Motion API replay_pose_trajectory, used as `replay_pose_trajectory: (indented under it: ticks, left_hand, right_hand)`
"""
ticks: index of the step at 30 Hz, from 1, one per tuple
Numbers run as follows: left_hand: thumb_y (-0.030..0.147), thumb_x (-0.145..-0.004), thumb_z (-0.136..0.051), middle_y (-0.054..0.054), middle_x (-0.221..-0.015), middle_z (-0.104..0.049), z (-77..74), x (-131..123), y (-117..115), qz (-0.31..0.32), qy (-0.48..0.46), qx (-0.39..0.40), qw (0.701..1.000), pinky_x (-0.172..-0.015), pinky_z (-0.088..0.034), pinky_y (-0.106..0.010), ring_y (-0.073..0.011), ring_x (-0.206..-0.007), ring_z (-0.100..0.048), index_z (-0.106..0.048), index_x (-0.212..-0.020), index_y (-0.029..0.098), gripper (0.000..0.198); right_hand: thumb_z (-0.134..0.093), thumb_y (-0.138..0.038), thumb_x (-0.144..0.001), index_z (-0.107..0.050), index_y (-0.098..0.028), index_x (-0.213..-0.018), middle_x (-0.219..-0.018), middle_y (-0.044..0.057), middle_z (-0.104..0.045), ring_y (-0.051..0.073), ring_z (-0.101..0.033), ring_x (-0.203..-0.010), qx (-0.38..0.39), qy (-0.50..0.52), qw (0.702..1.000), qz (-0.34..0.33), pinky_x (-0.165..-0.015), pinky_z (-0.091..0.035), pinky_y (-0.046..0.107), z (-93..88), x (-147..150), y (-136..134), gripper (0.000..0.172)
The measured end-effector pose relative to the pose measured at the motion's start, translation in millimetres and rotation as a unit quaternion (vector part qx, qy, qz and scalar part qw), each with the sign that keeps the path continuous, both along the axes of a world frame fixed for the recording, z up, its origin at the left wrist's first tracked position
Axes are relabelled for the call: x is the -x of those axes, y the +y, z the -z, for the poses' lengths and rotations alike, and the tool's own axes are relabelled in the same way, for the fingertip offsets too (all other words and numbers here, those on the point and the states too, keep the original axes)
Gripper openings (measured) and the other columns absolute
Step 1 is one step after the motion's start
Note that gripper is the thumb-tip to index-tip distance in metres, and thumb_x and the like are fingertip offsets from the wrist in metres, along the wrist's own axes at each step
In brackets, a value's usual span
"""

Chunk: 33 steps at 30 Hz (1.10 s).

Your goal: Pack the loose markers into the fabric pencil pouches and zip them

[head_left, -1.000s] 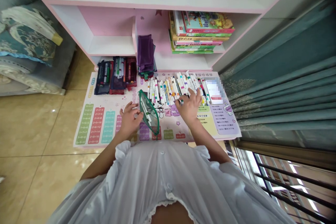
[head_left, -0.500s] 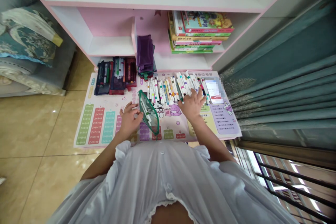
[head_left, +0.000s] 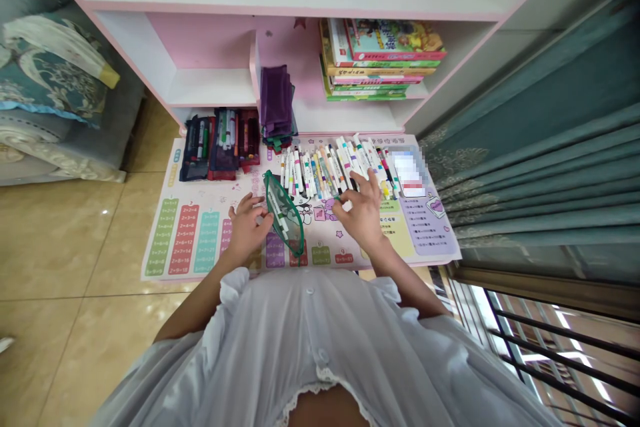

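My left hand pinches the left edge of a green-rimmed mesh pencil pouch between thumb and fingers. The pouch gapes open, and a few white markers lie inside it. My right hand is closed in a pinch just in front of a long row of white markers with coloured bands. A small green end shows at its thumb and fingertip, seemingly of a marker; the hand hides most of it.
Filled mesh pouches lie at the back left, beside a stack of folded purple pouches. A phone rests right of the markers. Books are piled on the pink shelf. A printed mat covers the desk; a curtain hangs at right.
My right hand has drawn back slightly from the marker row, and its thumb and forefinger have come together with a green end between them. My left hand and the pouch have hardly moved.
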<state>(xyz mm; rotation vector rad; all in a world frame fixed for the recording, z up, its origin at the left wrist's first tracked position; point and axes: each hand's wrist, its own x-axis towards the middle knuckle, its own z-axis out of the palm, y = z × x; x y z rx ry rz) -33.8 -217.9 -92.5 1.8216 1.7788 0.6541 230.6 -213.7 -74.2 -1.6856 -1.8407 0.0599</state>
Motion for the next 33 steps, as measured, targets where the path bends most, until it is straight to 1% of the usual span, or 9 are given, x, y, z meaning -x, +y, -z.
replay_pose_trajectory:
  ticks: [4,6,8,11,14,20,28,31,33]
  left_hand:
    - [0.033,-0.082,-0.055,-0.004,-0.128,-0.063,0.6,0,0,0.0,-0.005,-0.001,1.0,-0.111,-0.016,-0.068,-0.0318,-0.138,-0.039,-0.058,-0.062,0.021,0.023]
    - [0.032,-0.082,-0.055,-0.004,-0.128,-0.063,-0.3,-1,0,-0.002,-0.005,-0.002,1.0,-0.112,-0.016,-0.067,-0.0319,-0.138,-0.039,-0.058,-0.062,0.021,0.023]
    - [0.032,-0.082,-0.055,-0.004,-0.127,-0.064,-1.6,-2,0,-0.001,-0.004,-0.004,1.0,-0.112,-0.016,-0.066,-0.0314,-0.138,-0.039,-0.058,-0.062,0.021,0.023]
    - [0.031,-0.081,-0.055,-0.004,-0.126,-0.065,-2.6,-2,0,-0.001,-0.002,-0.01,1.0,-0.112,-0.017,-0.066,-0.0311,-0.138,-0.04,-0.058,-0.061,0.021,0.023]
    - [0.031,-0.08,-0.055,-0.004,-0.125,-0.065,-1.8,-3,0,-0.007,0.0,-0.01,1.0,-0.112,-0.016,-0.066,-0.0314,-0.137,-0.04,-0.058,-0.061,0.021,0.022]
    - [0.032,-0.081,-0.055,-0.004,-0.127,-0.064,0.3,-2,-1,-0.009,-0.002,-0.008,1.0,-0.112,-0.015,-0.066,-0.0305,-0.137,-0.04,-0.059,-0.063,0.022,0.021]
    - [0.032,-0.081,-0.056,-0.003,-0.126,-0.064,0.2,-2,0,-0.008,0.01,-0.001,1.0,-0.113,-0.016,-0.065,-0.031,-0.137,-0.041,-0.06,-0.063,0.022,0.021]
    - [0.032,-0.082,-0.055,-0.004,-0.127,-0.064,-0.1,-2,0,-0.004,0.007,-0.003,1.0,-0.113,-0.016,-0.065,-0.0304,-0.137,-0.041,-0.06,-0.064,0.022,0.021]
    - [0.032,-0.082,-0.055,-0.004,-0.127,-0.064,-0.6,-2,0,-0.004,0.003,-0.006,1.0,-0.112,-0.016,-0.064,-0.03,-0.137,-0.04,-0.06,-0.063,0.022,0.022]
  right_hand:
    - [-0.059,-0.022,-0.075,-0.057,-0.02,-0.059,-0.136,0.009,-0.054,0.036,-0.023,-0.146,0.012,0.049,0.991,-0.124,-0.113,-0.029,0.057,-10.3,24,-15,0.017]
    - [-0.06,-0.021,-0.072,-0.057,-0.02,-0.058,-0.136,0.009,-0.055,0.037,-0.021,-0.146,0.03,0.051,0.985,-0.165,-0.112,-0.03,0.056,-10.5,37,-20,0.015]
    - [-0.062,-0.02,-0.07,-0.058,-0.019,-0.057,-0.138,0.01,-0.054,0.039,-0.021,-0.146,0.055,0.038,0.98,-0.187,-0.11,-0.03,0.057,-7.8,48,-22,0.014]
    - [-0.062,-0.021,-0.069,-0.059,-0.018,-0.056,-0.14,0.011,-0.053,0.041,-0.023,-0.145,0.1,0.006,0.976,-0.193,-0.108,-0.028,0.061,-2.4,61,-21,0.013]
    - [-0.064,-0.022,-0.069,-0.062,-0.017,-0.058,-0.145,0.012,-0.049,0.042,-0.021,-0.145,0.146,-0.022,0.971,-0.19,-0.11,-0.024,0.062,-0.4,71,-16,0.012]
    - [-0.063,-0.027,-0.075,-0.072,-0.016,-0.071,-0.149,0.013,-0.044,0.041,-0.017,-0.146,0.212,-0.07,0.959,-0.176,-0.114,-0.018,0.062,-0.8,84,-10,0.015]
    - [-0.068,-0.035,-0.078,-0.076,-0.017,-0.088,-0.148,0.015,-0.043,0.042,-0.014,-0.147,0.267,-0.115,0.937,-0.194,-0.114,-0.017,0.065,6.7,87,-2,0.022]
    - [-0.072,-0.037,-0.076,-0.076,-0.019,-0.082,-0.146,0.014,-0.046,0.043,-0.017,-0.146,0.265,-0.1,0.939,-0.196,-0.112,-0.018,0.068,8.1,87,-1,0.019]
    - [-0.072,-0.038,-0.076,-0.075,-0.02,-0.075,-0.142,0.013,-0.051,0.042,-0.022,-0.144,0.238,-0.075,0.949,-0.192,-0.111,-0.023,0.066,8.7,84,0,0.018]
